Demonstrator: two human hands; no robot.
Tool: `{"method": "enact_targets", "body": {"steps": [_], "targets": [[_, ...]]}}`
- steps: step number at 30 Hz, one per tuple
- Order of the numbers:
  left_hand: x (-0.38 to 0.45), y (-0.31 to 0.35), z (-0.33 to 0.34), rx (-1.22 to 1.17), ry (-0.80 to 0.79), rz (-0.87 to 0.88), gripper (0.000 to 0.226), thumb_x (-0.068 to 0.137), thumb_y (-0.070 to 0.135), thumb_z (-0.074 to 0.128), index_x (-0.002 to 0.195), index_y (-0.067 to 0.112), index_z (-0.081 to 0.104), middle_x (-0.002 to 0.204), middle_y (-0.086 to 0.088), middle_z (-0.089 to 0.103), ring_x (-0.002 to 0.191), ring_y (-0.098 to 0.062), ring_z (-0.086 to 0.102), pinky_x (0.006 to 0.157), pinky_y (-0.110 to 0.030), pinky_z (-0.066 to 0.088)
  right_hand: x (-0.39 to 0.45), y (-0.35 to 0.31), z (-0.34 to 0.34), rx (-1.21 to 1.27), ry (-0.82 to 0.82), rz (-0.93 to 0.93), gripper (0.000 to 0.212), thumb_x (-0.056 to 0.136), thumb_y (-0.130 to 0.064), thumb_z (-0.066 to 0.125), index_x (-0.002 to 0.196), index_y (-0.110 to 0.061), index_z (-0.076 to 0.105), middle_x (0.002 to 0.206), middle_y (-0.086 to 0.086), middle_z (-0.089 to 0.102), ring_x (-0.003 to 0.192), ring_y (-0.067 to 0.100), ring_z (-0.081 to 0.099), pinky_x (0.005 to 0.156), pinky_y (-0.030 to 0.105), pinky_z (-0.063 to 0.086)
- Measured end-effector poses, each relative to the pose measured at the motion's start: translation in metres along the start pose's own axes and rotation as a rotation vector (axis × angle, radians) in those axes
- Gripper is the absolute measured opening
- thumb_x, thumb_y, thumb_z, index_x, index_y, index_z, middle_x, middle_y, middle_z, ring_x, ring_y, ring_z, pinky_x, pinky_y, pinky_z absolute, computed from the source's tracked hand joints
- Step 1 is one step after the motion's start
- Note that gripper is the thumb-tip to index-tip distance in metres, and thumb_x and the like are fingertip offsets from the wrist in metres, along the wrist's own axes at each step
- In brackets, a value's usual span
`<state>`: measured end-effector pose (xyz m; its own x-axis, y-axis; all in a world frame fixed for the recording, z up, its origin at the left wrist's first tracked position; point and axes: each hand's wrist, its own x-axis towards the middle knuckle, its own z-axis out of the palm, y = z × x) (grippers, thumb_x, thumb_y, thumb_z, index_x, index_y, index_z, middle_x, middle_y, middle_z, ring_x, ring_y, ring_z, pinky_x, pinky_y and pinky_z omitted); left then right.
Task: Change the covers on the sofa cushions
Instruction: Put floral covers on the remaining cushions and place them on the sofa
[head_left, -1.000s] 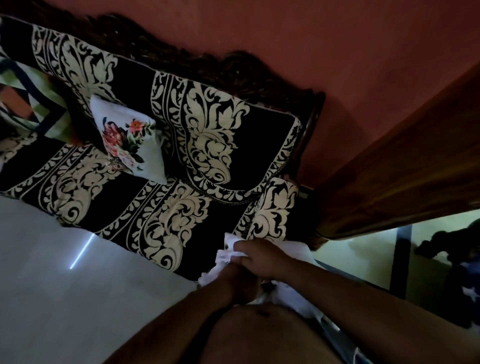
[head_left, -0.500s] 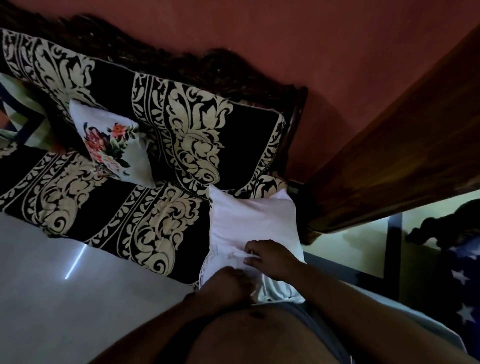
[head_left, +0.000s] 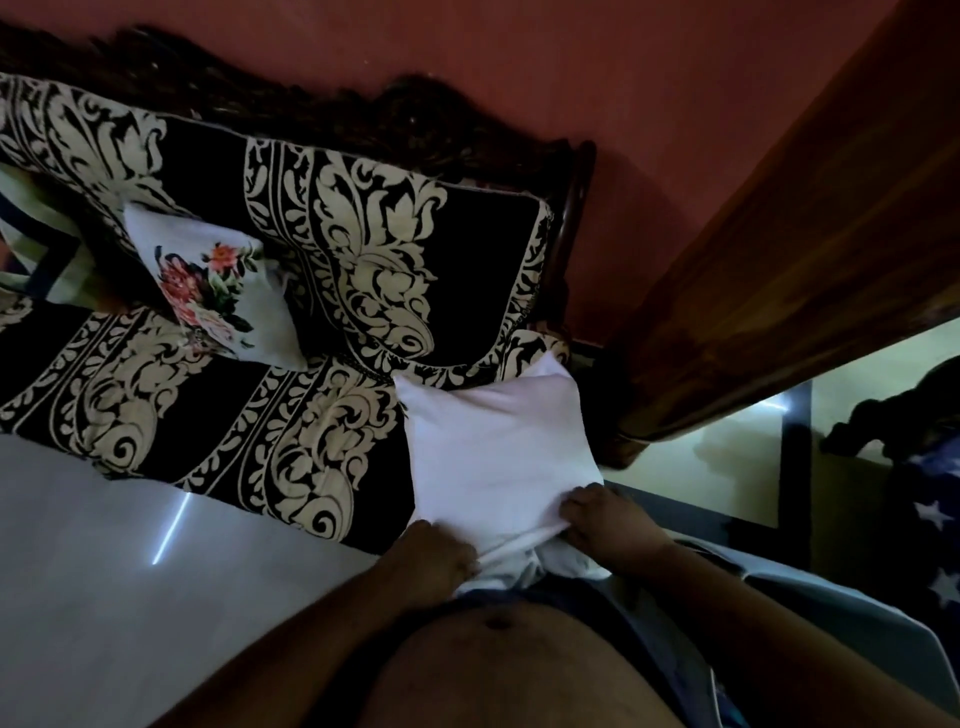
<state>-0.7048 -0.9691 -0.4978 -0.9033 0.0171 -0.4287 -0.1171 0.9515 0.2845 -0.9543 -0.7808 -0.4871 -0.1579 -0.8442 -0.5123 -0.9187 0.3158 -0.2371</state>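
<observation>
Gripping the white cushion (head_left: 498, 441) lying on the sofa (head_left: 291, 426) seat's right end, left hand (head_left: 434, 558) and right hand (head_left: 608, 525) both pinch its near edge, probably to work the cover along.

Both forearms are bare, no sleeves, no watch or rings showing on the left hand (head_left: 434, 558) or right hand (head_left: 608, 525). The belly is bare too. At 5 o'clock, dark blue-grey shorts (head_left: 654, 634) sit at the waist.
</observation>
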Motion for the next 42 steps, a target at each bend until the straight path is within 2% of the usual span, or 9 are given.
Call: {"method": "enact_targets", "body": {"steps": [5, 7, 10, 15, 20, 27, 32, 38, 42], "targets": [[-0.008, 0.023, 0.002, 0.032, 0.144, -0.052, 0.03, 0.075, 0.035, 0.047, 0.051, 0.022, 0.059, 0.05, 0.007, 0.057, 0.051, -0.009, 0.057, 0.05, -0.022, 0.044, -0.009, 0.011, -0.001, 0.258, -0.043, 0.048, 0.035, 0.098, -0.046, 0.055, 0.128, -0.03, 0.063, 0.129, -0.001, 0.066, 0.119, 0.024, 0.061, 0.096, 0.033, 0.045], [-0.006, 0.019, -0.015, 0.009, 0.318, -0.151, 0.012, 0.077, 0.031, 0.065, 0.071, 0.021, 0.066, 0.069, -0.001, 0.065, 0.064, -0.025, 0.063, 0.06, -0.034, 0.049, -0.003, 0.009, -0.012, 0.333, 0.015, 0.031, 0.03, 0.102, -0.047, 0.051, 0.115, -0.025, 0.065, 0.117, 0.005, 0.069, 0.11, 0.027, 0.063, 0.084, 0.033, 0.044], [0.006, -0.005, -0.032, -0.059, 0.351, -0.352, 0.045, 0.079, 0.046, 0.074, 0.112, 0.017, 0.064, 0.111, -0.007, 0.063, 0.1, -0.03, 0.058, 0.078, -0.043, 0.05, 0.013, -0.008, -0.032, 0.448, 0.105, 0.007, 0.032, 0.103, -0.051, 0.047, 0.089, -0.023, 0.055, 0.086, 0.004, 0.063, 0.09, 0.029, 0.062, 0.066, 0.032, 0.033], [0.018, -0.027, -0.036, -0.187, 0.173, -0.39, 0.037, 0.09, 0.033, 0.03, 0.092, 0.015, 0.063, 0.09, -0.009, 0.066, 0.086, -0.034, 0.066, 0.076, -0.041, 0.053, 0.026, -0.028, -0.031, 0.461, 0.176, 0.102, 0.043, 0.095, -0.063, 0.053, 0.088, -0.02, 0.055, 0.079, -0.002, 0.057, 0.084, 0.023, 0.059, 0.066, 0.037, 0.044], [0.018, -0.016, -0.023, -0.106, 0.303, -0.433, 0.058, 0.083, 0.047, 0.068, 0.131, 0.016, 0.055, 0.134, -0.008, 0.053, 0.119, -0.03, 0.05, 0.092, -0.045, 0.046, 0.015, -0.013, -0.016, 0.488, 0.226, 0.178, 0.038, 0.095, -0.062, 0.052, 0.084, -0.027, 0.044, 0.078, -0.002, 0.058, 0.082, 0.026, 0.061, 0.061, 0.035, 0.038], [0.027, -0.03, -0.014, -0.335, 0.26, -0.365, 0.028, 0.097, 0.04, 0.034, 0.093, 0.019, 0.052, 0.09, -0.005, 0.058, 0.084, -0.031, 0.061, 0.07, -0.039, 0.049, 0.011, -0.006, -0.011, 0.42, 0.062, 0.131, 0.054, 0.09, -0.075, 0.043, 0.1, -0.025, 0.059, 0.098, 0.002, 0.067, 0.096, 0.024, 0.063, 0.076, 0.036, 0.048], [0.022, -0.03, -0.003, -0.19, 0.308, -0.304, 0.039, 0.089, 0.053, 0.052, 0.118, 0.026, 0.055, 0.122, 0.002, 0.057, 0.106, -0.023, 0.055, 0.082, -0.04, 0.049, 0.007, 0.008, 0.001, 0.47, 0.107, 0.187, 0.079, 0.077, -0.092, 0.025, 0.103, -0.028, 0.062, 0.095, -0.004, 0.068, 0.091, 0.019, 0.064, 0.073, 0.033, 0.047], [0.025, -0.02, 0.016, 0.037, 0.271, -0.156, 0.031, 0.072, 0.049, 0.069, 0.086, 0.022, 0.066, 0.097, -0.002, 0.059, 0.096, -0.026, 0.056, 0.087, -0.041, 0.048, 0.004, 0.009, 0.01, 0.329, 0.006, 0.045, 0.063, 0.081, -0.084, 0.046, 0.111, -0.033, 0.067, 0.11, -0.008, 0.071, 0.103, 0.018, 0.065, 0.078, 0.029, 0.045], [0.012, -0.007, 0.048, -0.157, 0.161, -0.033, 0.021, 0.072, 0.043, 0.061, 0.086, 0.027, 0.065, 0.089, 0.006, 0.065, 0.088, -0.018, 0.063, 0.078, -0.029, 0.05, -0.007, 0.006, 0.032, 0.296, -0.088, 0.016, 0.063, 0.082, -0.085, 0.043, 0.113, -0.036, 0.067, 0.113, -0.012, 0.07, 0.106, 0.011, 0.065, 0.083, 0.026, 0.045]]}}
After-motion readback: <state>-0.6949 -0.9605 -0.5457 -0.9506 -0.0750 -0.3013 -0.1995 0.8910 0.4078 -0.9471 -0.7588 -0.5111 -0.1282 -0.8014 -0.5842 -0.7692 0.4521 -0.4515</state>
